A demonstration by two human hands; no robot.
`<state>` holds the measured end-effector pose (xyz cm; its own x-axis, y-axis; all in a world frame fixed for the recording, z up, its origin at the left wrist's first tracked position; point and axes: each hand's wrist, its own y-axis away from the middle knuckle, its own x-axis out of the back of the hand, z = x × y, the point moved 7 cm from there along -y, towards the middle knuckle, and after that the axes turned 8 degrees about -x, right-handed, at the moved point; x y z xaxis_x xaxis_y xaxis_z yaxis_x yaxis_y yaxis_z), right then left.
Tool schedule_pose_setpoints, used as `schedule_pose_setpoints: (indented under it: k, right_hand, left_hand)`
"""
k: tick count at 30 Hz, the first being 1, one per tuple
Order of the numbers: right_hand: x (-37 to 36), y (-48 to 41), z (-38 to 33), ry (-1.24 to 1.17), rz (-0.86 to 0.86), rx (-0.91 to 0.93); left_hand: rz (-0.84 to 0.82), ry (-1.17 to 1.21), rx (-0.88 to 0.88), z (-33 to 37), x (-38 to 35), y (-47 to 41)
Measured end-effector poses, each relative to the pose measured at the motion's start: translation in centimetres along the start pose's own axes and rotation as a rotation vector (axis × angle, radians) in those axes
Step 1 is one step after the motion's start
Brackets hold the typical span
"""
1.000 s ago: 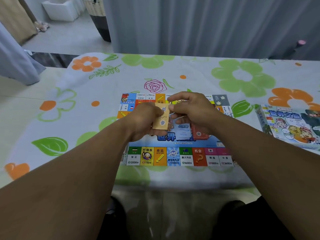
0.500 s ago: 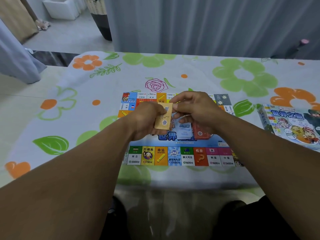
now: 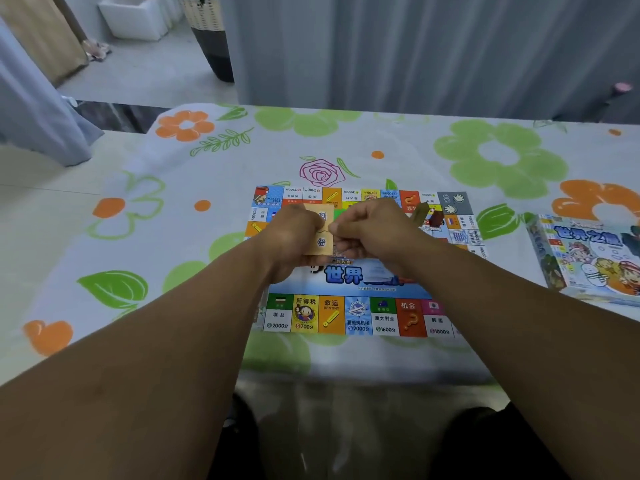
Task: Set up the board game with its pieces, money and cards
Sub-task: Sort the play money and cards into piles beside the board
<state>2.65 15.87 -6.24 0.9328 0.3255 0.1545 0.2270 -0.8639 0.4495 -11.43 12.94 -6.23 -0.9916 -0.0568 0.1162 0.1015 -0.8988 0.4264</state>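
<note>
Here, tan cards [image 3: 320, 237]: clamped between the two hands, face toward the camera, raised above the middle of the board.
Left hand [image 3: 292, 237]: curled round the left edge of the cards, gripping.
Right hand [image 3: 379, 233]: fingertips pinched together on the right edge of the cards; whether on a single card or the whole stack, cannot tell.
Handling: probably light, thin and bendable, slick one on another; likely to fan out or spill under a loose squeeze.
Where to hold: across both long edges with a thumb on the face, not by a corner.
Board [image 3: 346, 317]: flat on the tabletop [image 3: 173, 237], under both hands and nearer the body.
Blocks: tan block [image 3: 420, 213] and dark red block [image 3: 437, 219], just beyond the right hand, on the board.
Box [image 3: 588, 261]: well off to the right of the right hand.
Count: one stack, cards within uncountable; one board; two blocks; one box.
</note>
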Motion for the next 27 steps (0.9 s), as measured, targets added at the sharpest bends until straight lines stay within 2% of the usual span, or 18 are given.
schedule_pose_setpoints:
  k: [5,11,16,21,24,27]
  right_hand:
    - [-1.2,-0.5,-0.1,-0.009,-0.014,-0.011]
    - [-2.2,-1.0,-0.5,0.009,0.050,-0.030]
    - [-2.7,-1.4,-1.2,-0.010,0.070,-0.027]
    - [-3.0,-2.0,-1.1,-0.035,0.083,-0.067]
    - [-3.3,-2.3,-0.6,-0.035,0.076,-0.128]
    - [-3.9,-2.5,0.4,-0.025,0.084,-0.210]
  left_hand:
    - [0.015,-0.064,-0.011,0.0,0.8,-0.2]
    - [0.021,-0.093,-0.024,0.3,1.6,-0.5]
    - [0.006,-0.182,-0.116,1.0,2.2,-1.1]
    - [-0.006,-0.151,-0.074,0.9,2.4,-1.7]
    - [0.106,-0.156,-0.024,0.4,4.1,-2.1]
    - [0.292,-0.367,-0.096,0.4,6.9,-2.8]
